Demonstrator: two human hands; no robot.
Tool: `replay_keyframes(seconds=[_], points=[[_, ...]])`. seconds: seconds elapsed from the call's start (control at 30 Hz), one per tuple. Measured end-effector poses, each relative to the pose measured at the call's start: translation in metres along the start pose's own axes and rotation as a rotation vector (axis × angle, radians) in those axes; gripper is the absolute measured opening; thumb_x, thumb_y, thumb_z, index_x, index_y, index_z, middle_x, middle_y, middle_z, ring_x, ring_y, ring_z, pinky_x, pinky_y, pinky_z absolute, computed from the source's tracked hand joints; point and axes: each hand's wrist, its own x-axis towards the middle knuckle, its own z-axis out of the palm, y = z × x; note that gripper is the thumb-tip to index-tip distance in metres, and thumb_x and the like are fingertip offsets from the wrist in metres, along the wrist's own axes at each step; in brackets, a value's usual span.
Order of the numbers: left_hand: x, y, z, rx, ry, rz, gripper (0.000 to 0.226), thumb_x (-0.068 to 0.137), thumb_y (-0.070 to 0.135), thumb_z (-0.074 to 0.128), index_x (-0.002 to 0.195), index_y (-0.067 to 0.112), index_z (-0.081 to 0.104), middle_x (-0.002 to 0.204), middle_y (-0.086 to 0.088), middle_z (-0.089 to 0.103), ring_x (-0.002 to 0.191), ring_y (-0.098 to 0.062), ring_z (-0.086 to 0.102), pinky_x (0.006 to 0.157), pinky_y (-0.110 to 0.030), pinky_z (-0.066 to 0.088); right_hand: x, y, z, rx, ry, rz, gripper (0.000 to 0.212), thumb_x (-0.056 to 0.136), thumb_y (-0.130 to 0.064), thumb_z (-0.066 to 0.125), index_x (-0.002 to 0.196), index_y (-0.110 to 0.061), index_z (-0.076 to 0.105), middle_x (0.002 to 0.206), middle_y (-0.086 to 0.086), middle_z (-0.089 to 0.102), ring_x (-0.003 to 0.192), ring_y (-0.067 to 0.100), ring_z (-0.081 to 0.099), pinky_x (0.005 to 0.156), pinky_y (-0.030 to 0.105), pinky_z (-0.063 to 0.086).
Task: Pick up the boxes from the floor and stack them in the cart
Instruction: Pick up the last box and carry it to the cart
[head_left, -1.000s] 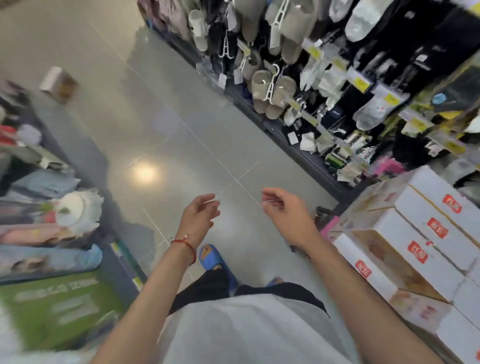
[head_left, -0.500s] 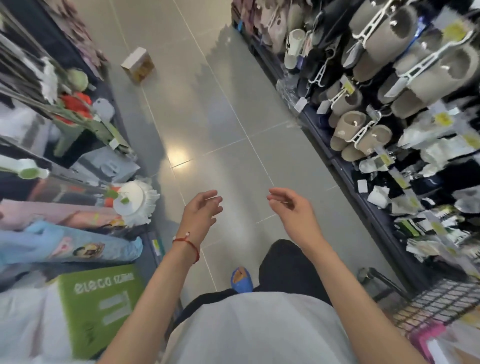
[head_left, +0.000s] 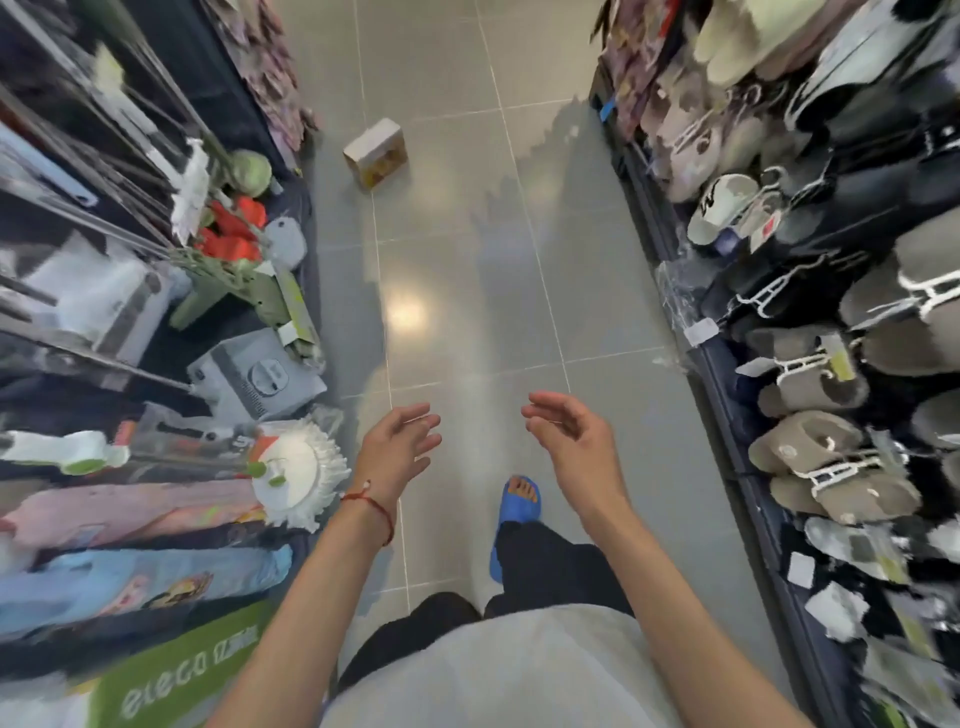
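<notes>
Both hands are out in front of the body at about the same height, apart from each other, palms turned partly inward. The left hand (head_left: 400, 447) has loose, slightly bent fingers and holds nothing. The right hand (head_left: 571, 441) is the same: relaxed, fingers gently curved, nothing in it. A red string bracelet (head_left: 373, 508) sits on the left wrist.

One cardboard box (head_left: 375, 151) lies on the grey tiled floor (head_left: 467, 270), well ahead of both hands and a bit to the left-hand side, close to the foot of the left shelf. It rests tilted on the tiles, with a pale top face and a printed side facing the camera. Neither hand touches it.

Below the hands and between the two forearms, a foot in a blue slipper (head_left: 517, 506) stands on the floor, nearer the right hand. Black trousers (head_left: 550, 566) and a light grey shirt (head_left: 493, 670) fill the bottom of the view.

Just left of the left hand is a round white mop head (head_left: 296, 470) on a shelf of cleaning goods; a grey bucket-like item (head_left: 260, 379) sits beyond it. A green carton (head_left: 171, 686) sits below the left forearm. To the right of the right hand, a rack holds hanging fuzzy slippers (head_left: 831, 467) in grey-brown, on white hangers. A glare spot shows on the floor ahead of the left hand.
</notes>
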Motion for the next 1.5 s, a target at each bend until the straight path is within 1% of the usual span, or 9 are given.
replay_keyframes(seconds=[0.1,0.27,0.4,0.83,1.03,1.13,1.27,1.37,1.5], points=[[0.035,0.050,0.015,-0.065,0.035,0.012,0.019,0.100,0.015,0.055,0.116,0.019,0.064,0.121,-0.002,0.070,0.112,-0.021,0.066,0.105,-0.040,0.047,0.060,-0.043,0.011,-0.026,-0.062,-0.034,0.030,0.097,0.000,0.063,0.108,-0.026,0.072,0.103,-0.004,0.077,0.102,0.008,0.071,0.083,0.013,0.053],[0.092,0.113,0.020,-0.157,0.074,0.007,0.021,0.100,0.015,0.056,0.119,0.017,0.065,0.119,0.000,0.071,0.110,-0.019,0.068,0.102,-0.039,0.050,0.155,-0.100,0.031,-0.072,-0.121,-0.066,0.027,0.096,0.000,0.064,0.112,-0.020,0.072,0.104,-0.004,0.077,0.100,0.008,0.071,0.090,0.020,0.055],[0.154,0.162,0.018,-0.216,0.108,-0.028,0.021,0.100,0.014,0.056,0.119,0.016,0.064,0.122,-0.003,0.070,0.112,-0.021,0.067,0.102,-0.039,0.049,0.235,-0.131,0.059,-0.088,-0.149,-0.068,0.029,0.095,0.003,0.062,0.110,-0.019,0.072,0.103,-0.001,0.077,0.096,0.005,0.071,0.085,0.019,0.054],[0.385,0.382,-0.013,-0.223,0.066,-0.005,0.020,0.101,0.012,0.053,0.118,0.016,0.063,0.124,-0.005,0.069,0.107,-0.020,0.067,0.091,-0.029,0.048,0.491,-0.270,0.167,-0.093,-0.057,-0.028,0.028,0.095,0.000,0.063,0.107,-0.023,0.073,0.102,-0.004,0.078,0.101,0.008,0.071,0.093,0.027,0.055],[0.475,0.456,-0.033,-0.265,0.122,-0.040,0.024,0.099,0.012,0.054,0.120,0.016,0.064,0.123,-0.005,0.070,0.105,-0.019,0.068,0.090,-0.029,0.049,0.594,-0.318,0.216,-0.084,-0.070,0.024,0.028,0.096,0.004,0.059,0.108,-0.018,0.071,0.103,0.000,0.076,0.091,0.001,0.070,0.070,0.012,0.052],[0.523,0.493,-0.038,-0.280,0.143,-0.067,0.022,0.100,0.011,0.054,0.118,0.017,0.064,0.122,-0.005,0.070,0.099,-0.017,0.067,0.085,-0.026,0.049,0.652,-0.338,0.244,-0.098,-0.101,0.053,0.027,0.096,0.003,0.059,0.110,-0.017,0.071,0.104,0.000,0.076,0.090,0.002,0.071,0.072,0.010,0.051],[0.589,0.542,-0.044,-0.285,0.182,-0.113,0.019,0.100,0.012,0.054,0.114,0.019,0.065,0.119,-0.003,0.072,0.105,-0.020,0.068,0.085,-0.027,0.050,0.731,-0.371,0.278,-0.133,-0.140,0.113,0.027,0.098,-0.001,0.060,0.114,-0.018,0.071,0.108,-0.004,0.076,0.103,0.005,0.069,0.070,0.009,0.052],[0.640,0.576,-0.045,-0.260,0.181,-0.129,0.020,0.099,0.013,0.056,0.111,0.024,0.068,0.119,0.000,0.072,0.107,-0.018,0.069,0.085,-0.027,0.051,0.786,-0.392,0.303,-0.185,-0.183,0.162,0.026,0.099,-0.004,0.060,0.114,-0.022,0.071,0.109,-0.006,0.075,0.101,0.007,0.069,0.065,0.011,0.052],[0.717,0.616,-0.048,-0.294,0.220,-0.143,0.026,0.102,0.010,0.047,0.115,0.021,0.067,0.121,-0.003,0.071,0.101,-0.017,0.067,0.092,-0.031,0.050,0.864,-0.410,0.341,-0.309,-0.235,0.157,0.025,0.098,-0.006,0.061,0.110,-0.026,0.070,0.108,-0.005,0.075,0.101,0.011,0.069,0.085,0.023,0.052]])
